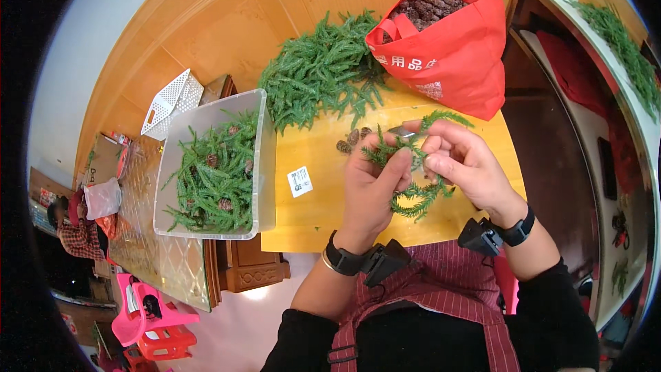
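Note:
Over the yellow board, my left hand [377, 186] and my right hand [467, 165] are close together, both closed on a green artificial pine sprig [418, 200]. Its needled branches stick out above my right fingers and hang below the thumbs. A small shiny metallic piece [401, 131] shows between the fingertips; its kind is unclear. Just beyond my left hand lie several small brown pine cones [352, 139], partly hidden by the fingers.
A heap of green sprigs [320, 72] lies at the back, beside a red bag [447, 55] full of pine cones. At left stands a clear plastic bin [261, 158] holding sprigs with cones. A white label card [299, 182] rests on the yellow board [310, 224]. Farther left is a person [81, 234].

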Available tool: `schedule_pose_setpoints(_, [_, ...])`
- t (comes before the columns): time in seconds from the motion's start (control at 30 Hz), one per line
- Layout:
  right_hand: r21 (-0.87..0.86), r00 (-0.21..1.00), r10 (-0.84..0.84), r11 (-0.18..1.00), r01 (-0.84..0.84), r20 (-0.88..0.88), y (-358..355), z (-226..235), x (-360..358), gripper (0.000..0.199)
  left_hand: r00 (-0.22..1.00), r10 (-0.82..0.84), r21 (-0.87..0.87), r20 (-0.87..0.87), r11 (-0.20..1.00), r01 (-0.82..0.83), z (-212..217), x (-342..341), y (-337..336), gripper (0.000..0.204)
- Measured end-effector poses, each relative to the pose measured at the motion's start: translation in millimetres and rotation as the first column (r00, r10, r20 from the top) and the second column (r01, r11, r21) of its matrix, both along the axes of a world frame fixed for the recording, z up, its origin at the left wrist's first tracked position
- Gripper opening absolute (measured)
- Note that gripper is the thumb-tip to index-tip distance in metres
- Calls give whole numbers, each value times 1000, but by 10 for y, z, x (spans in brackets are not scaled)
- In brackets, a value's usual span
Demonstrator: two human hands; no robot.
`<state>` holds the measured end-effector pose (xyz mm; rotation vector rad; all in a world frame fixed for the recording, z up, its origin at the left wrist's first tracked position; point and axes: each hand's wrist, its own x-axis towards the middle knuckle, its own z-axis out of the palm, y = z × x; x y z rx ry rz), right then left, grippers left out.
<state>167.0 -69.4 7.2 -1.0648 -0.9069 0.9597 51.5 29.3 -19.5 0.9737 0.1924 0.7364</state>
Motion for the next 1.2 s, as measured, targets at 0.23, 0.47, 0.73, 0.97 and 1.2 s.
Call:
schedule_pose_setpoints(0.23, [-67, 999, -5, 998, 2, -44, -7, -92, 37, 25, 997, -35, 25, -72, 999, 37, 25, -38, -23, 12])
schedule_pose_setpoints(0.47, [-35, 966, 46, 998, -57, -253, -4, -47, 42, 24, 999, -28, -84, 30, 996, 31, 59, 20, -81, 12])
schedule_pose_setpoints(0.73, [-63, 964, 84, 993, -103, -251, -14, -48, 68, 28, 991, -108, -83, 81, 990, 115, -29, 4, -40, 15])
schedule_pose_setpoints(0.97, [-81, 962, 42, 995, -66, -268, -18, -31, 80, 25, 997, -79, -18, -3, 997, 79, 29, -2, -49, 11])
schedule_pose_setpoints(1.2, [-96, 985, -109, 991, 96, -134, -37, -23, 53, 28, 996, -66, 59, -52, 996, 69, -8, -9, -19, 9])
